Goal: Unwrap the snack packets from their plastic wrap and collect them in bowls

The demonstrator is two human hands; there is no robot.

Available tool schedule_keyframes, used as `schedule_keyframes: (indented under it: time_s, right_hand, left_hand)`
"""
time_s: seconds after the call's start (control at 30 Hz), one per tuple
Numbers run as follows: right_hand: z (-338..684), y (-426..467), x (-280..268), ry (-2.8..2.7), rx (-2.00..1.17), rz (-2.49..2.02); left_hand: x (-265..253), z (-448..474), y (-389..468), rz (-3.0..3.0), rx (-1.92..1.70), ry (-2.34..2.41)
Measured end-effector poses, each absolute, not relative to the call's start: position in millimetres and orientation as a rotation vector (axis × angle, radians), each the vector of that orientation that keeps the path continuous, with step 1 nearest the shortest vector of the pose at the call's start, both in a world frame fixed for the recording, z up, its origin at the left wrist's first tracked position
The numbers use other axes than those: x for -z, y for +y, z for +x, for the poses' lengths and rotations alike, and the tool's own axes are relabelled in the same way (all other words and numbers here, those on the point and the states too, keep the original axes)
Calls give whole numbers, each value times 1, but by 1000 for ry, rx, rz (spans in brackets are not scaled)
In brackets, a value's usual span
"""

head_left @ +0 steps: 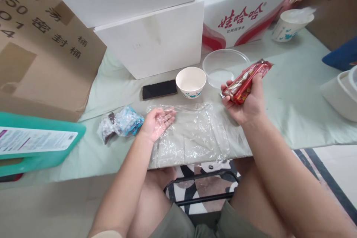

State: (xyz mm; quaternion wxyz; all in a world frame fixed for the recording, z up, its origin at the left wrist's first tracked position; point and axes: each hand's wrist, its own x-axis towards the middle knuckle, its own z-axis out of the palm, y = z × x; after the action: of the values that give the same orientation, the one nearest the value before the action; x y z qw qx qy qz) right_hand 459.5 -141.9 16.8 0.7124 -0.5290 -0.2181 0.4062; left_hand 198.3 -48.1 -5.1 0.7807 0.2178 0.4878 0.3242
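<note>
My right hand (pixel 248 100) is closed around several red-wrapped snack packets (pixel 245 81), raised a little over the table on the right. My left hand (pixel 158 122) is open, palm up, fingers stretched out, at the left part of a clear plastic bag (pixel 195 134) spread flat on the cloth. Nothing solid shows in that palm. Beyond the bag stand a small white paper bowl (pixel 191 81) with a blue leaf pattern and a round clear plastic container (pixel 214 76), partly behind the packets. Left of my left hand lie small packets in blue and clear wrapping (pixel 125 121).
A black phone (pixel 159 89) lies left of the bowl. White boxes (pixel 156 41) and a printed carton (pixel 240 22) line the back. A brown carton (pixel 44 52) and green jug (pixel 39 143) stand left. Paper cups (pixel 288 26) and a white bucket (pixel 341 91) are right.
</note>
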Motion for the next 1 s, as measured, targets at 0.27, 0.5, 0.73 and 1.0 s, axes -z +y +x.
schedule_keyframes:
  time_s: [0.27,0.5,0.73,1.0]
  right_hand:
    - [486,-129,-32,-405,-635,-1336]
    - [486,-121,-39,-310,-780,-1217]
    - [497,-122,-24,-385,-789,-1040]
    - [507,-124,-10,-566,-720,-1096]
  left_hand:
    - [5,198,-48,459,-693,1058]
    - [4,199,-46,440,-692,1067]
    - [5,199,-48,442,-701,1065]
    - [2,200,-49,452,-711,1077]
